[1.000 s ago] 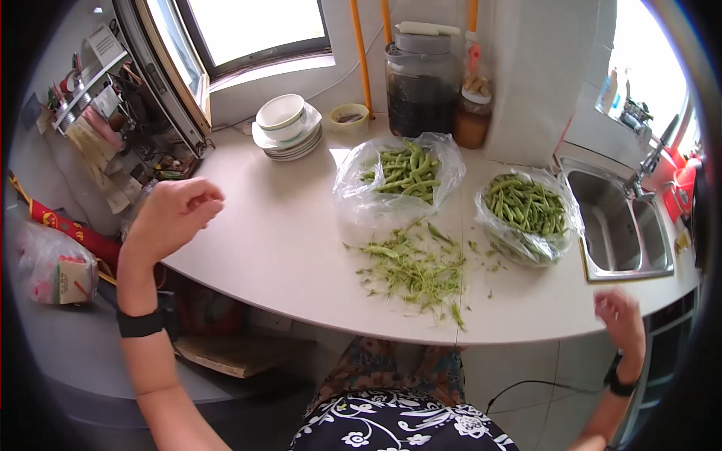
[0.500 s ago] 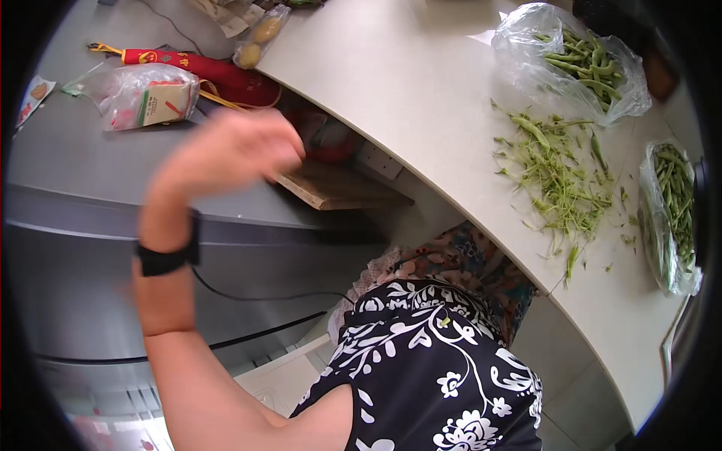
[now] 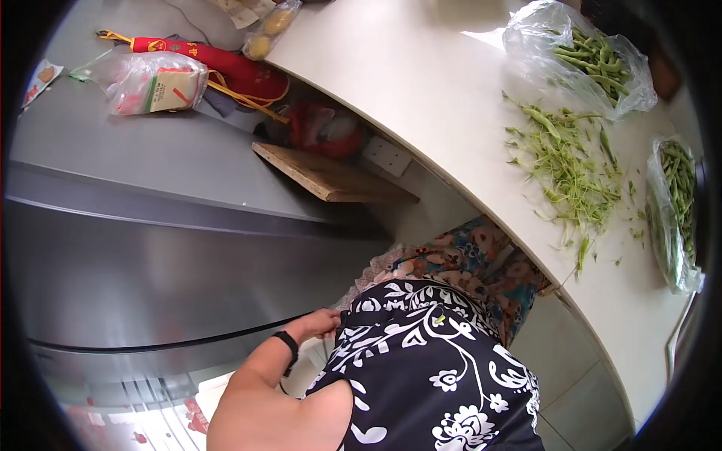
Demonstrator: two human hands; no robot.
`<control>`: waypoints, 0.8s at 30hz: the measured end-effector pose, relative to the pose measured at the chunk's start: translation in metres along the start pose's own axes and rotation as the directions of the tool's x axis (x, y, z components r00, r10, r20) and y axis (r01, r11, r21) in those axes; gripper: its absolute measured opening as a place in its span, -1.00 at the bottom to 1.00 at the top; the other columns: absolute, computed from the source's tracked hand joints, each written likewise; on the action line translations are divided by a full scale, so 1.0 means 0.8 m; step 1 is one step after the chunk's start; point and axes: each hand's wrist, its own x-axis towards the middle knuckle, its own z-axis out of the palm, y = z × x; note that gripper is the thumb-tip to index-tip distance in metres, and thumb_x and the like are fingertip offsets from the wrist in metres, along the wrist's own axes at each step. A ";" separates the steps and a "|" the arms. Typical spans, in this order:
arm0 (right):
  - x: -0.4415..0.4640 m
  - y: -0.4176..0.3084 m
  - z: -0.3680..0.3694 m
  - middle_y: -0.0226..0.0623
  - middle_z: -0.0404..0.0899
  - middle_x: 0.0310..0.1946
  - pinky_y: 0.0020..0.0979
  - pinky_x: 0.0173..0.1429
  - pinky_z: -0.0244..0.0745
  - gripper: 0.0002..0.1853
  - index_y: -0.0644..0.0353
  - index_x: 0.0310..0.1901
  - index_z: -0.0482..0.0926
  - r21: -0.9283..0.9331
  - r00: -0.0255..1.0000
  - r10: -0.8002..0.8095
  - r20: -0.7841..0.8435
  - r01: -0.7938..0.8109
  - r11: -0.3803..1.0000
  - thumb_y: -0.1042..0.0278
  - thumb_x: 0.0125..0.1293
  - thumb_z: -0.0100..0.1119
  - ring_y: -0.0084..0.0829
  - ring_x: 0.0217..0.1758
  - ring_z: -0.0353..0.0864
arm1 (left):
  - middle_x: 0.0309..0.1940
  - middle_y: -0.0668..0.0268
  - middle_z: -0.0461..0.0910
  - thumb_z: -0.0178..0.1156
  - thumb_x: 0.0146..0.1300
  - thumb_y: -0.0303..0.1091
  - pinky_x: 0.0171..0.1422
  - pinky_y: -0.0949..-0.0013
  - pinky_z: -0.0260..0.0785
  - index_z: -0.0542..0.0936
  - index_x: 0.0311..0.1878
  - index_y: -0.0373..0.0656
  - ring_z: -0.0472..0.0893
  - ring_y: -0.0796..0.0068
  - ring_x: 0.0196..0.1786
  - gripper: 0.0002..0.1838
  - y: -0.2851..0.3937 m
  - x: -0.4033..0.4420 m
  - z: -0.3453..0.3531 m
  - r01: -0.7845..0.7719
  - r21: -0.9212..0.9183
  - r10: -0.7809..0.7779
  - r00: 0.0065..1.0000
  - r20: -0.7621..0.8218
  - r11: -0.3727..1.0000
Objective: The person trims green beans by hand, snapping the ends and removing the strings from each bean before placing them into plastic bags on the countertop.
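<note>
- The left hand (image 3: 320, 323) is bent in at the waist, at the side of the black top (image 3: 398, 353) that faces the fridge (image 3: 165, 278).
- The top lies just to the hand's right in the view, with the fingertips apparently against its edge; its length runs up from the bottom of the view to the trousers (image 3: 470, 248).
- The fingers are curled, but whether they grip cloth or only rest there cannot be told.
- The right hand is out of view, so the left is the nearer one seen.
- The green scraps (image 3: 568, 169) lie up and right, well apart from the hand, on the counter (image 3: 406, 90).
- Beyond them sit two bags of beans, the far bag (image 3: 635, 79) and the near bag (image 3: 662, 233).
</note>
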 end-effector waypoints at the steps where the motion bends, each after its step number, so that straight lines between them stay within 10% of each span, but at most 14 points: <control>1: 0.001 -0.001 0.003 0.01 0.75 -0.34 -0.24 -0.25 0.66 -0.59 0.37 0.07 0.61 0.003 1.000 -0.003 -0.001 0.003 1.000 0.14 0.54 0.00 -0.14 -0.31 0.77 | -0.56 0.50 0.51 0.07 0.45 -0.31 -0.61 0.45 0.16 0.30 0.56 0.10 0.35 0.64 -0.63 -0.38 0.008 -0.030 -0.013 0.025 -0.086 -0.030 0.998 -0.058 0.996; 4: -0.002 -0.001 0.010 0.01 0.76 -0.33 -0.24 -0.24 0.66 -0.59 0.37 0.08 0.60 0.008 1.000 0.003 -0.007 -0.003 1.000 0.14 0.54 0.00 -0.14 -0.29 0.77 | -0.50 0.46 0.51 0.07 0.49 -0.24 -0.50 0.42 0.22 0.44 0.49 0.05 0.38 0.61 -0.53 -0.48 0.007 -0.117 -0.047 0.191 0.101 -0.165 0.961 -0.222 0.976; 8: -0.004 0.000 0.017 0.01 0.76 -0.31 -0.25 -0.22 0.65 -0.59 0.36 0.09 0.60 0.012 1.000 0.002 -0.004 -0.002 1.000 0.14 0.54 0.00 -0.14 -0.28 0.77 | -0.38 0.35 0.67 0.25 0.34 -0.19 -0.31 0.36 0.45 0.77 -0.13 -0.09 0.55 0.53 -0.37 -0.77 -0.015 -0.193 -0.118 0.518 0.488 -0.459 0.854 -0.247 0.702; 12: -0.002 -0.005 0.026 0.01 0.76 -0.30 -0.25 -0.20 0.65 -0.59 0.36 0.10 0.60 -0.002 1.000 0.007 0.025 -0.007 1.000 0.14 0.54 -0.01 -0.14 -0.26 0.78 | -0.40 0.35 0.70 0.10 0.27 -0.47 -0.24 0.28 0.47 0.67 -0.24 -0.17 0.63 0.46 -0.34 -0.85 0.131 -0.295 -0.138 0.026 0.539 0.138 0.955 -0.263 0.842; 16: -0.003 -0.010 0.032 0.00 0.77 -0.29 -0.26 -0.19 0.65 -0.59 0.36 0.11 0.60 -0.017 0.999 -0.003 0.036 0.003 1.000 0.14 0.55 -0.01 -0.15 -0.25 0.78 | -0.59 0.27 0.59 0.36 0.24 -0.27 -0.28 0.16 0.42 0.64 -0.19 -0.12 0.63 0.17 -0.42 -0.83 0.280 -0.353 -0.075 -0.273 0.869 0.626 0.778 -0.053 0.413; 24: -0.020 -0.012 0.047 0.00 0.78 -0.26 -0.27 -0.16 0.65 -0.58 0.35 0.12 0.59 -0.013 0.998 -0.061 0.024 0.062 0.998 0.14 0.55 -0.02 -0.15 -0.21 0.78 | -0.49 0.19 0.67 0.37 0.21 -0.15 -0.22 0.14 0.52 0.70 -0.20 -0.17 0.71 0.21 -0.33 -0.72 0.459 -0.219 -0.039 -0.506 0.862 0.222 0.844 0.488 0.032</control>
